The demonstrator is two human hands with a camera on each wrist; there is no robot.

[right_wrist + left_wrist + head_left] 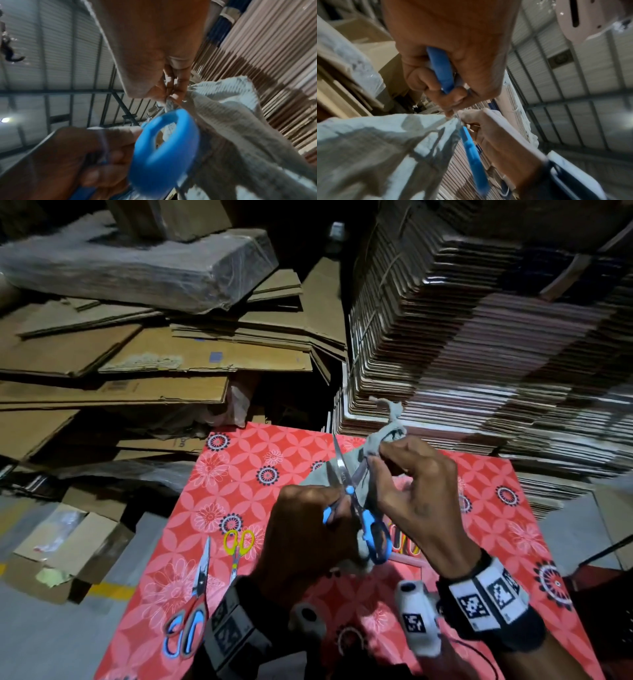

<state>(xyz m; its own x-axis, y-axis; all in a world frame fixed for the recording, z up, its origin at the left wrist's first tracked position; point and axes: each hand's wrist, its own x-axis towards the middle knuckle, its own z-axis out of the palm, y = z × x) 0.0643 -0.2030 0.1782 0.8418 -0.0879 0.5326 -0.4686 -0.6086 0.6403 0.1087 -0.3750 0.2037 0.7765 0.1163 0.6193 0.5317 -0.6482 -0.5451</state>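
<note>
Right hand (421,494) pinches cloth (375,444); left hand (305,529) grips scissors (350,491).

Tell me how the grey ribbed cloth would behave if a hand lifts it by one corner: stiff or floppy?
Probably floppy: the grey ribbed cloth sags in folds below the pinch of the right hand. Likely light, since a fingertip pinch seems enough to hold it up. The ribbed weave looks grippy, hardly slippery.

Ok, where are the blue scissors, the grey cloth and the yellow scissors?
blue scissors (349,490), head view, on the blue pivot.
grey cloth (375,444), head view, on the bunched upper part.
yellow scissors (234,558), head view, on the neck just below the handles.
</note>
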